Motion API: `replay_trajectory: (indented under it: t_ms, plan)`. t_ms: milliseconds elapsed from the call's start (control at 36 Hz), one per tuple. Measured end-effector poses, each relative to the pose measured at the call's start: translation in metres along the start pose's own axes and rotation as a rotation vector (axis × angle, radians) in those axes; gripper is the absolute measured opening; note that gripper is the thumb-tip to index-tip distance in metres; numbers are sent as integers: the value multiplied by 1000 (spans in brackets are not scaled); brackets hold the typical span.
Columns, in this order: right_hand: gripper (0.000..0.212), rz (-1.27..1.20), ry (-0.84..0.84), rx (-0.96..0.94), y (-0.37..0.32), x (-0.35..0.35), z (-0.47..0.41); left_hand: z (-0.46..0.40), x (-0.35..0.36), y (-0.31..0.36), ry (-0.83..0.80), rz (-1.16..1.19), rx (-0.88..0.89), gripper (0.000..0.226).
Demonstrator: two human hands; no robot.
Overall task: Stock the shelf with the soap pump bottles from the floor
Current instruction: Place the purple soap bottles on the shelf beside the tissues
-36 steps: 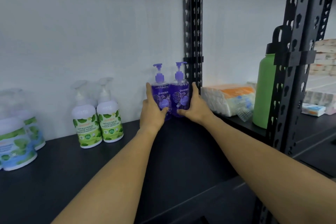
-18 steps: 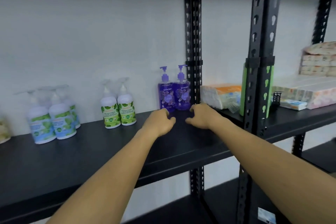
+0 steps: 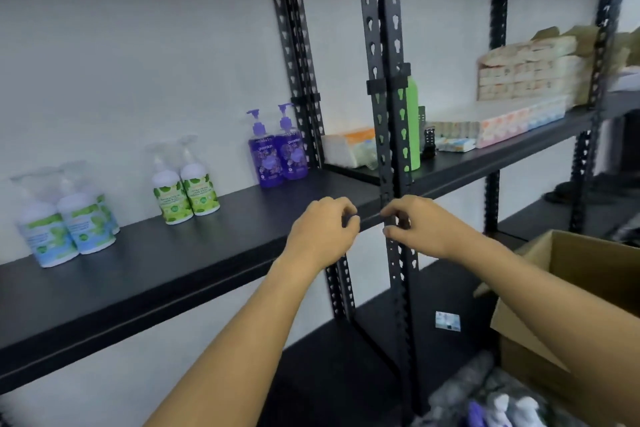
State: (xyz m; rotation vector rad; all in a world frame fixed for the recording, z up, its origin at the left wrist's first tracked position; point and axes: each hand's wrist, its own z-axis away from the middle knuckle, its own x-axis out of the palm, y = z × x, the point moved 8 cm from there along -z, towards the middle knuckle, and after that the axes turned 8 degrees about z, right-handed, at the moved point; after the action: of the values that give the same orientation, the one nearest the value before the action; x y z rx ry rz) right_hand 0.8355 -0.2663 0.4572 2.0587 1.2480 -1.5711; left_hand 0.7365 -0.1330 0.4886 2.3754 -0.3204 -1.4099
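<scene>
Two purple soap pump bottles (image 3: 277,149) stand side by side at the back right of the black shelf (image 3: 145,274), against the wall. Left of them stand two green-labelled pump bottles (image 3: 185,189), and farther left a group of blue-and-green-labelled pump bottles (image 3: 67,222). My left hand (image 3: 322,230) and my right hand (image 3: 420,224) hover in front of the shelf's front edge with loosely curled fingers, holding nothing. More pump bottles (image 3: 502,407) show blurred at the bottom right, low down.
A black perforated upright post (image 3: 386,87) stands just behind my right hand. The neighbouring shelf holds a green flask (image 3: 412,121), tissue packs (image 3: 349,146) and stacked packets (image 3: 526,69). An open cardboard box (image 3: 568,291) sits at the lower right.
Both hands let go of the two purple bottles and drew back from the shelf's rear to its front edge. The view pulled back and turned right, showing the box.
</scene>
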Motion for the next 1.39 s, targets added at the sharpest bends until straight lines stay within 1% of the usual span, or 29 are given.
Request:
replay_trajectory:
  t_ms: [83,278,389,556,583,667,694,750,806,861,944,1028,1111,1278,1389]
  plan:
    - [34,7,-40,100,41,15,38,15,38,15,-64,57,23,23]
    - [42,35,-207,272,119,70,114,42,146,26,-262,180,-26,21]
    - [39,41,-279,350,158,109,149,57,207,20,-387,218,-76,19]
    - [35,53,-422,438,205,180,189,77,286,-3,-531,238,-189,18]
    - [38,61,-447,454,212,193,195,80,298,-8,-549,235,-212,19]
    - [63,97,-565,496,241,244,219,95,334,-27,-609,234,-283,18]
    - [67,109,-603,504,247,256,227,102,345,-35,-630,230,-307,18]
    - [65,131,-663,523,250,272,239,118,367,-49,-678,215,-350,17]
    - [59,184,-725,525,252,286,247,133,387,-64,-743,193,-394,16]
    - [65,286,-787,488,255,302,253,144,403,-76,-812,145,-434,20]
    - [84,411,-848,398,258,323,255,158,423,-93,-901,65,-486,42]
    - [90,521,-897,314,258,336,251,173,442,-106,-976,16,-502,58]
    - [89,579,-952,274,261,348,243,187,458,-115,-1008,6,-513,72]
    - [92,694,-1056,223,272,374,228,216,487,-135,-1074,81,-731,97]
    - [94,733,-1122,184,278,392,223,229,503,-142,-1091,112,-822,96]
